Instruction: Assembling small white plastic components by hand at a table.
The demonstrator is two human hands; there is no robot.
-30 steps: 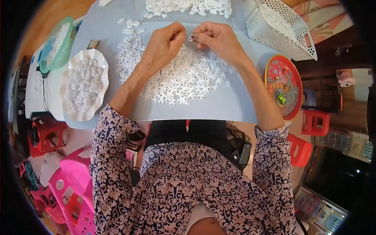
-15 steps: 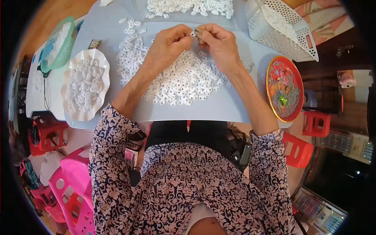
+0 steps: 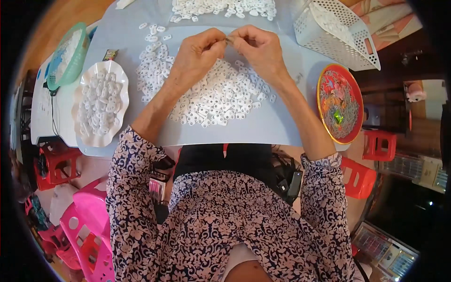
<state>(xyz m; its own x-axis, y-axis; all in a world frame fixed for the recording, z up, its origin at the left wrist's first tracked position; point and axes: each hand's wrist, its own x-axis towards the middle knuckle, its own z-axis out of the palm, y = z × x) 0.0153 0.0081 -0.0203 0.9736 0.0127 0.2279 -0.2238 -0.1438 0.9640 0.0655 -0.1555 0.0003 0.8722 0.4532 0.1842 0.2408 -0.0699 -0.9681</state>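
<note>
My left hand [image 3: 199, 54] and my right hand [image 3: 260, 49] meet at the fingertips above the far part of the table, both closed in a pinch. Whatever is between the fingertips is too small and too covered to make out. Under and around the hands spreads a loose pile of small white plastic pieces [image 3: 213, 103] with dark-looking holes. To the left, a white scalloped dish [image 3: 79, 115] holds more pieces of this kind. On the right lies an oval red tray [image 3: 358, 117] with a gold rim, filled with small grey metallic-looking bits and a shiny green wrapper [image 3: 338, 117].
More white pieces [image 3: 225, 7] lie at the far edge. A white perforated basket [image 3: 324, 44] stands far right, a green basket [image 3: 81, 58] far left. A small packet [image 3: 111, 55] is by the dish. Red stools [image 3: 359, 178] and a pink chair [image 3: 89, 211] flank the light table [image 3: 277, 129].
A small white piece showed between my fingertips before; now it is out of sight. Both hands stay pinched together, and the whole view has shifted slightly.
</note>
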